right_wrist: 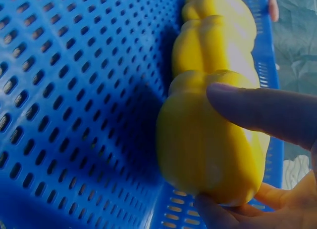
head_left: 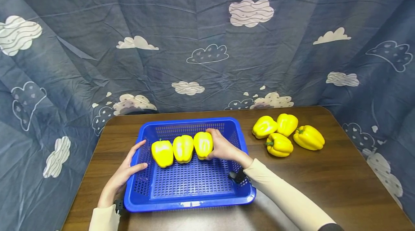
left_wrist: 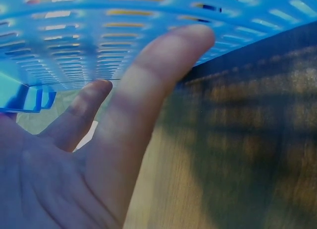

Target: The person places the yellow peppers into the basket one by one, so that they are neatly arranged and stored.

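Three yellow bell peppers stand in a row inside a blue plastic basket (head_left: 194, 205): a left one (head_left: 162, 153), a middle one (head_left: 183, 149) and a right one (head_left: 202, 145). My right hand (head_left: 223, 147) grips the right pepper from its right side. In the right wrist view the thumb (right_wrist: 262, 110) lies across this pepper (right_wrist: 208, 145), with fingers on its far and lower sides. At the basket's left side, my left hand (head_left: 121, 175) rests with thumb and fingers extended against the wall. The left wrist view has its thumb (left_wrist: 143, 105) beside the slotted wall (left_wrist: 64, 36).
Several more yellow bell peppers lie on the brown wooden table (head_left: 324, 180) right of the basket, including one (head_left: 279, 145) in front and one (head_left: 309, 137) at far right. A dark blue cloud-patterned curtain (head_left: 207, 76) hangs behind the table.
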A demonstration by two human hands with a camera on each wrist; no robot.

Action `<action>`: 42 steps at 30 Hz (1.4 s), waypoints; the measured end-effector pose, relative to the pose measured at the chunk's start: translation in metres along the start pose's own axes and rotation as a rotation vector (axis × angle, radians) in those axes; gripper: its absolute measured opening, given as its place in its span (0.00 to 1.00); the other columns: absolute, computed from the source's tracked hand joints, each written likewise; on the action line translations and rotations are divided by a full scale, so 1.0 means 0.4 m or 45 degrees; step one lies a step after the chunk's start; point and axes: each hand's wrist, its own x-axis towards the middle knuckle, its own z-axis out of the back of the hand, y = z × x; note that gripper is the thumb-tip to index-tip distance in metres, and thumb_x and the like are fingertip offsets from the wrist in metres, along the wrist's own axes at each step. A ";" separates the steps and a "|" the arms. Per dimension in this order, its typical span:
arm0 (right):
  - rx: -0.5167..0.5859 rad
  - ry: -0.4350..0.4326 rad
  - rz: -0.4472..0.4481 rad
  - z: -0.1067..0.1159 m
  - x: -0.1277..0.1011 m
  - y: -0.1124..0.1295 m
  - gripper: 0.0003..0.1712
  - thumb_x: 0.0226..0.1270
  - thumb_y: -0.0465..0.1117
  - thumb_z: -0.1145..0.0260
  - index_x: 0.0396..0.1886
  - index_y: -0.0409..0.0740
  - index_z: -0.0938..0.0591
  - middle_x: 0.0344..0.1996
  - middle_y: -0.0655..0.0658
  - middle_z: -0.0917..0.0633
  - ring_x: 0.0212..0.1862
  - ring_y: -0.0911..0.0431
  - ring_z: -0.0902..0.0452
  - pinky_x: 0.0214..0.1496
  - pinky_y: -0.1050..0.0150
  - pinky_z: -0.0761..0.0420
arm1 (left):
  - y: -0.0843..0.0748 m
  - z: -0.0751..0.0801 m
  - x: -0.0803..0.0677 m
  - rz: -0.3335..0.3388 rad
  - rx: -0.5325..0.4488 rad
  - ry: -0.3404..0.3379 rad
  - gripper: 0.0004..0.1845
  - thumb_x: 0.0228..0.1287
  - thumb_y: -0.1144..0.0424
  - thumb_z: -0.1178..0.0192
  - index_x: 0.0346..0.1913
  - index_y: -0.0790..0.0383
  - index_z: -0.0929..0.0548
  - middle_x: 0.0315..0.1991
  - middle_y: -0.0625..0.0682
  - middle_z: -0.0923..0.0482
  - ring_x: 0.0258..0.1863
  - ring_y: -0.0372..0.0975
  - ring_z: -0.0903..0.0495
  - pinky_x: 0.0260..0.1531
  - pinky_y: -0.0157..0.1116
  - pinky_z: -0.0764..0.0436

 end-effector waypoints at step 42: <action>0.226 -0.034 -0.032 0.095 -0.066 0.018 0.47 0.50 0.31 0.26 0.67 0.30 0.41 0.65 0.29 0.37 0.62 0.34 0.35 0.62 0.47 0.31 | 0.006 0.000 0.001 -0.014 -0.002 0.001 0.40 0.65 0.69 0.46 0.75 0.46 0.53 0.73 0.66 0.59 0.63 0.66 0.42 0.47 0.55 0.23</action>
